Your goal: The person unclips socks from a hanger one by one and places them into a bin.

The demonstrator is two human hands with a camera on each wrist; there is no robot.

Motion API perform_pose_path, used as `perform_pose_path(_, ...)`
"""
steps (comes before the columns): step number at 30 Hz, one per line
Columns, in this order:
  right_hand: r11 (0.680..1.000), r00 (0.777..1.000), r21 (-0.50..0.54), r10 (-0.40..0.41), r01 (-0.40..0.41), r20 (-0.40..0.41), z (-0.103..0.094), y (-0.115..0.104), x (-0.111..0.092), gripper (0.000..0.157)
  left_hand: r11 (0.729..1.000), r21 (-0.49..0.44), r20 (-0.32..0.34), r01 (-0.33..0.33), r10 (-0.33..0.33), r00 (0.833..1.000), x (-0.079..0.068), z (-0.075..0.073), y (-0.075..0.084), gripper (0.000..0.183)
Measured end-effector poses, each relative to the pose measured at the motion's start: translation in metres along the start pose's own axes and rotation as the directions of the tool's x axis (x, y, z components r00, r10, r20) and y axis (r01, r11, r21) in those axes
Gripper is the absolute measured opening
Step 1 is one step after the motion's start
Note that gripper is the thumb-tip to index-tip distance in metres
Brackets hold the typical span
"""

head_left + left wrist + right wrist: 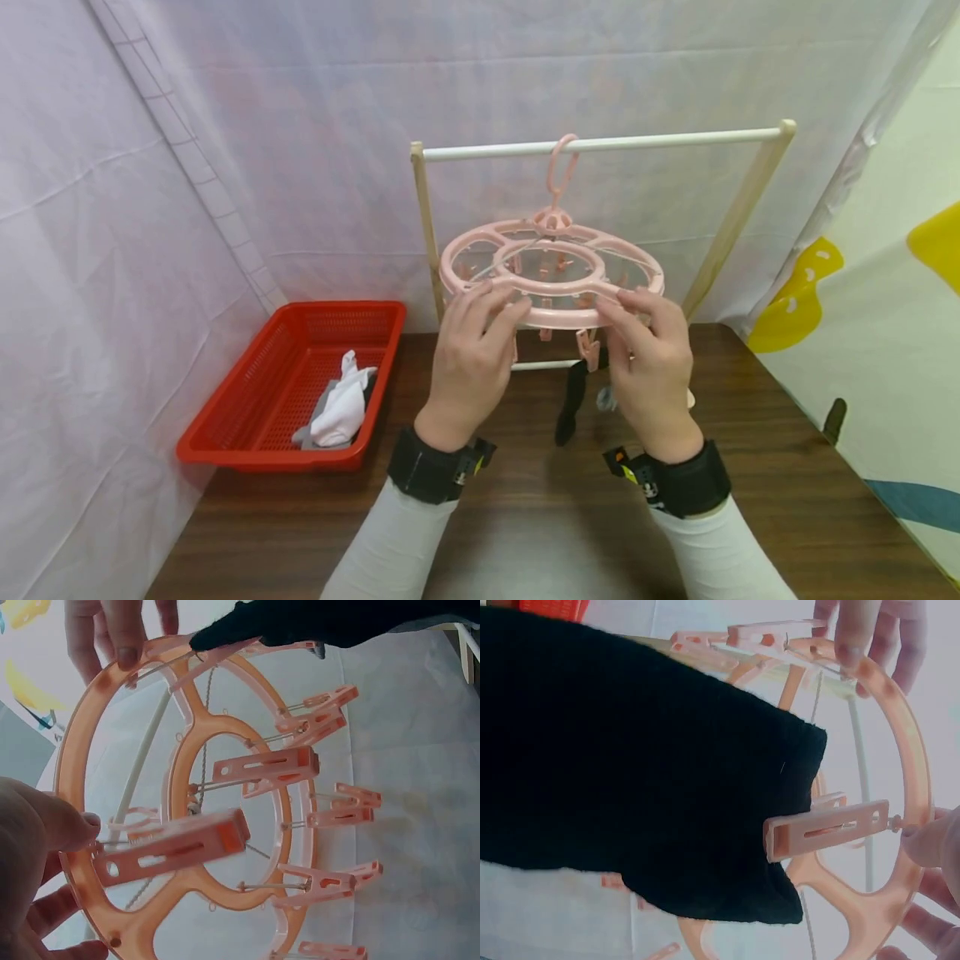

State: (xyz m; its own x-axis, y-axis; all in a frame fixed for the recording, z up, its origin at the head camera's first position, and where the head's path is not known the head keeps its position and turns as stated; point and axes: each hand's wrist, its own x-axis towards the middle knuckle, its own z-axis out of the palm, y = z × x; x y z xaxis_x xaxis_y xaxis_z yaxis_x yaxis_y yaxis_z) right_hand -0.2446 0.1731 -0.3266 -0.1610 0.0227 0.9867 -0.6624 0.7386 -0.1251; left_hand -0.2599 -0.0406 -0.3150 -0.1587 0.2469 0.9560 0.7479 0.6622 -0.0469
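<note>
A pink round clip hanger (566, 318) hangs by its hook from a white bar and tilts towards me. My left hand (472, 358) grips the near rim on the left, thumb on one side and fingers on the other. On the right of the same rim, my right hand (652, 367) holds it in a like way. Pink clips dangle under the ring, one clip (172, 847) close to the left thumb. A black sock (630, 765) is pinched in a clip (829, 829) beside the right thumb.
The rack, with its white bar (675, 142) and wooden posts, stands at the back of the brown table (525, 517). To the left sits a red basket (277, 458) with white cloth (341, 412) and grey cloth inside. White sheets hang behind and at the left.
</note>
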Motion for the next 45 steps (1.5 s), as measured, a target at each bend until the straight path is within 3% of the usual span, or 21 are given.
perform_pose_path(12, 1.000, 1.000, -0.016, -0.010, 0.009, -0.027, 0.003, -0.012, 0.003, 0.023, 0.999, -0.029, -0.037, 0.029, -0.030, 0.999, -0.001, 0.002, 0.000, 0.014)
perform_pose_path(23, 0.999, 0.998, -0.036, 0.039, -0.038, 0.038, -0.005, 0.011, 0.003, 0.023, 0.998, -0.045, -0.016, 0.035, -0.036, 0.999, 0.000, 0.003, -0.005, 0.014)
perform_pose_path(34, 0.997, 0.997, 0.012, 0.074, -0.074, 0.021, -0.008, 0.028, 0.002, 0.026, 0.982, -0.164, 0.021, 0.091, -0.088, 0.996, -0.004, -0.005, -0.025, 0.017)
perform_pose_path(45, 0.997, 0.997, 0.001, 0.073, -0.073, 0.014, -0.007, 0.031, 0.001, 0.022, 0.971, -0.223, -0.012, 0.088, -0.092, 0.996, -0.010, -0.002, -0.041, 0.020)
